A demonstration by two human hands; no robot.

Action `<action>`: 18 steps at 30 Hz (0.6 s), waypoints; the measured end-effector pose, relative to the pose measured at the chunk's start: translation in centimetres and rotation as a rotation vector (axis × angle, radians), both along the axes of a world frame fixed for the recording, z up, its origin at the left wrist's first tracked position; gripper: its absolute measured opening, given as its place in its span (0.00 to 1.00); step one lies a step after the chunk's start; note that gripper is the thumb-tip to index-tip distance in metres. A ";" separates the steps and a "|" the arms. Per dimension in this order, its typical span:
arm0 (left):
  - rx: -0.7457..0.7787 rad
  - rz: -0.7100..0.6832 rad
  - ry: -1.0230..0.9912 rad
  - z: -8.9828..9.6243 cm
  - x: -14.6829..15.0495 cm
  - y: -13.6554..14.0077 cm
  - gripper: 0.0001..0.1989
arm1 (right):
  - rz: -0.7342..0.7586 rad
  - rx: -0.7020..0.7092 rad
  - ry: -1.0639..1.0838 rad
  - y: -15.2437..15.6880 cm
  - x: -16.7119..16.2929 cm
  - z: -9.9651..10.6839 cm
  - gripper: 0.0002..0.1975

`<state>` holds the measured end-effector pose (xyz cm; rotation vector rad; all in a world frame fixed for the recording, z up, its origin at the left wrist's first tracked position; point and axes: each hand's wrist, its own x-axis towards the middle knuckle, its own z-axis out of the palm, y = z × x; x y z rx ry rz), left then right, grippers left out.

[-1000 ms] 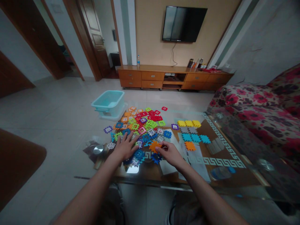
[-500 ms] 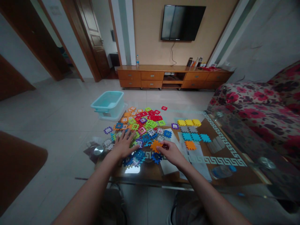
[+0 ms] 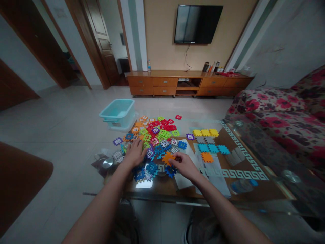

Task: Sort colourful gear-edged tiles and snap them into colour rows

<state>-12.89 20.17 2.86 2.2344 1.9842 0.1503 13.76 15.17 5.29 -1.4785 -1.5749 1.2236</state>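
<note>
Between the thumb and fingers of my right hand (image 3: 185, 164) is an orange interlocking tile (image 3: 168, 158) with toothed edges, held over the near side of the pile. My left hand (image 3: 135, 153) rests on the left part of the mixed pile, its fingers stretched and covering some pieces. A purple tile with a white window insert (image 3: 149, 153) lies just right of my left thumb. Blue tiles (image 3: 151, 168) lie nearer to me, and a dark blue tile (image 3: 170, 171) sits below the orange one. Red tiles (image 3: 169, 127) and lime green tiles (image 3: 165, 135) fill the far side.
Sorted on the right of the glass table (image 3: 243, 189) are yellow tiles (image 3: 205, 133), grey tiles (image 3: 204, 140), light blue tiles (image 3: 212, 148) and an orange stack (image 3: 207, 157). A turquoise bin (image 3: 119, 113) stands beyond the left edge. A plastic bottle (image 3: 242, 186) lies near right.
My left hand has drawn its fingers in slightly on the pile, and the purple tile beside its thumb shows more. My right hand keeps the orange tile in nearly the same place.
</note>
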 end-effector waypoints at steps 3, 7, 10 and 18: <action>0.068 0.035 -0.017 -0.4 0.5 1.0 0.27 | 0.014 0.009 -0.001 0.0 -0.1 0.0 0.11; 0.178 0.140 -0.044 -0.8 1.1 2.2 0.23 | 0.006 0.015 -0.007 0.0 0.1 -0.2 0.11; 0.189 0.158 -0.050 -1.0 1.5 2.7 0.22 | -0.013 0.011 -0.015 0.1 0.0 -0.3 0.10; 0.215 0.236 -0.095 -0.8 2.9 3.8 0.18 | 0.004 0.016 -0.003 0.2 -0.1 -0.7 0.10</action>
